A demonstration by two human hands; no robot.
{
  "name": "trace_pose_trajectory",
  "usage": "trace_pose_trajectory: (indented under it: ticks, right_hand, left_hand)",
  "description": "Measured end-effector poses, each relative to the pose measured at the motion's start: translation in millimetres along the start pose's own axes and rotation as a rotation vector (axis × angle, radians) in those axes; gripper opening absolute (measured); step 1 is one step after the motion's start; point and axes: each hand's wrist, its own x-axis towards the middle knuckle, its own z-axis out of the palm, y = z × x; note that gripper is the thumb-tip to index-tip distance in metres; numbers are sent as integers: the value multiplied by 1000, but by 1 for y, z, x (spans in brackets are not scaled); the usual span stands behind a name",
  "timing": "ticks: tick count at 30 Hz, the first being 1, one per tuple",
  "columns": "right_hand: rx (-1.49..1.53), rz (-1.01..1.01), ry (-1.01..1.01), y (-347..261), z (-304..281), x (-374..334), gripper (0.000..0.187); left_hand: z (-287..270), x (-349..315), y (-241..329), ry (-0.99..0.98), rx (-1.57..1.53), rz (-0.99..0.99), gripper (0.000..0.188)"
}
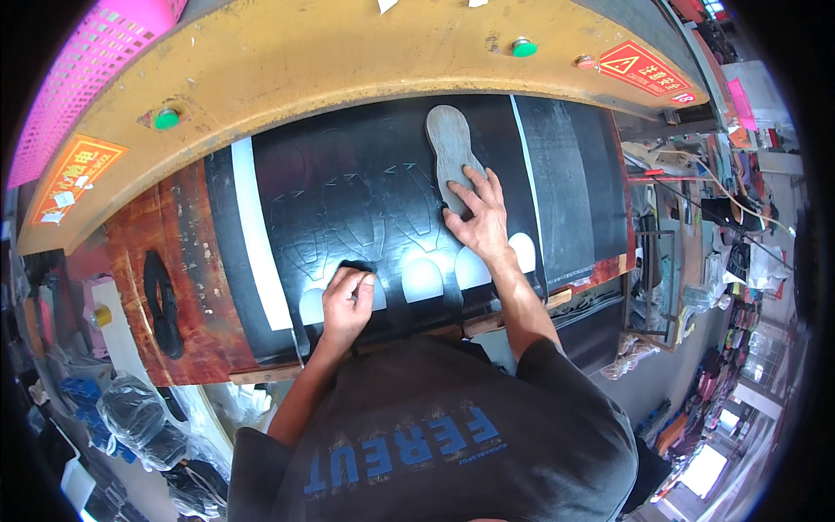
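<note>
On the black sheet [296, 165] in front of me lies a long grey sole-shaped piece [448, 139], rounded at its far end. My right hand [480, 211] grips its near part, thumb at the left edge and fingers across the top. To the left and nearer to me, my left hand [350, 300] is closed over the sheet. A dark patch [357, 264] shows just beyond its fingers; whether it is held material cannot be made out. Faint shoe-part outlines [409, 204] mark the sheet. Pale rounded shapes [424, 278] run along its near side.
A yellow machine beam [348, 65] with green buttons [524, 47] spans the far side of the work surface. On the worn reddish board [200, 322] at left rests a black sole-shaped item [162, 304]. A pink basket [96, 70] stands far left; plastic-wrapped bundles [139, 413] sit lower left.
</note>
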Motion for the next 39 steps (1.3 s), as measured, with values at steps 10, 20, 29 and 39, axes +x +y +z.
trace_pose_trajectory:
  ticks: [10, 20, 29, 39]
  right_hand:
    - [420, 332, 249, 30, -49, 70, 55]
    - [398, 72, 427, 29, -55, 148, 62]
    - [219, -8, 87, 37, 12, 54, 23]
    - [129, 2, 89, 31, 25, 32, 16]
  left_hand:
    - [13, 56, 23, -268, 200, 218, 12]
    - [44, 125, -18, -9, 602, 216, 27]
    - [46, 146, -7, 8, 639, 169, 26]
    - [48, 133, -17, -2, 571, 184, 23]
